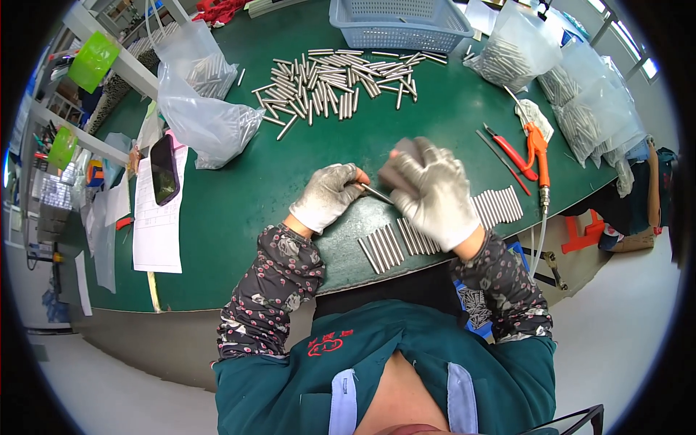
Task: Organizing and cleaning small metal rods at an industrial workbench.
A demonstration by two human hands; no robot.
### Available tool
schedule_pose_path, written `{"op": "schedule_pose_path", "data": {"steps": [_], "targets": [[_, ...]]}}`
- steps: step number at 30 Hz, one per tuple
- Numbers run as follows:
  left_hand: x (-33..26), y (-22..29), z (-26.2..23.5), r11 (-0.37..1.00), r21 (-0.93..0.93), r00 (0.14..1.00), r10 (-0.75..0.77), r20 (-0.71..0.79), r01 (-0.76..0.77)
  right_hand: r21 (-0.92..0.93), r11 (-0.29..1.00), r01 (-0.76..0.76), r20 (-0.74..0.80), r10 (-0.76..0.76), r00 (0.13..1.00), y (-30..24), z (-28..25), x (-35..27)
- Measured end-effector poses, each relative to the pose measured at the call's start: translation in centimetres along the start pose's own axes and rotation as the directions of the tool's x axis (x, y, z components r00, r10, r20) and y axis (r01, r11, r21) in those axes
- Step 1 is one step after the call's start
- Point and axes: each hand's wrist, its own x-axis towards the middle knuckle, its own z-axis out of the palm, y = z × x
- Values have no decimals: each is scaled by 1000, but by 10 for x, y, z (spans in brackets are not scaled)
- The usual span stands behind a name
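Head view: a thin metal rod [375, 193] is being pinched at one end by the clenched fingers of the gloved left hand [328, 196], just above the green tabletop [239, 196]. A dark grey pad [403, 168] is being gripped by the fingers of the gloved right hand [435, 192] and pressed toward the rod's free end. Finished rods [382, 249] are being kept in neat rows near the tabletop edge; a loose pile [333, 83] is lying further back. The rod is judged stiff, light and slippery, best held near its end.
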Motion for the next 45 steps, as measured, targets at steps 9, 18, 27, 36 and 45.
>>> {"op": "schedule_pose_path", "data": {"steps": [9,18,27,36,45], "targets": [[-3,3,-1,998,25,998,60,-11,-60,101,982,160,24,-164,986,-11,9,-5],[-1,-3,1,992,45,993,115,-26,-114,122,971,206,49,-213,976,-4,14,-8],[-1,2,-2,994,73,997,76,12,-76,39,999,33,88,-36,995,14,7,1],[-1,5,-5,993,54,994,99,41,-101,59,998,23,80,-28,996,16,-5,-5],[-3,0,-3,998,7,997,60,55,-60,-77,995,-58,93,65,994,38,-5,-10]]}}
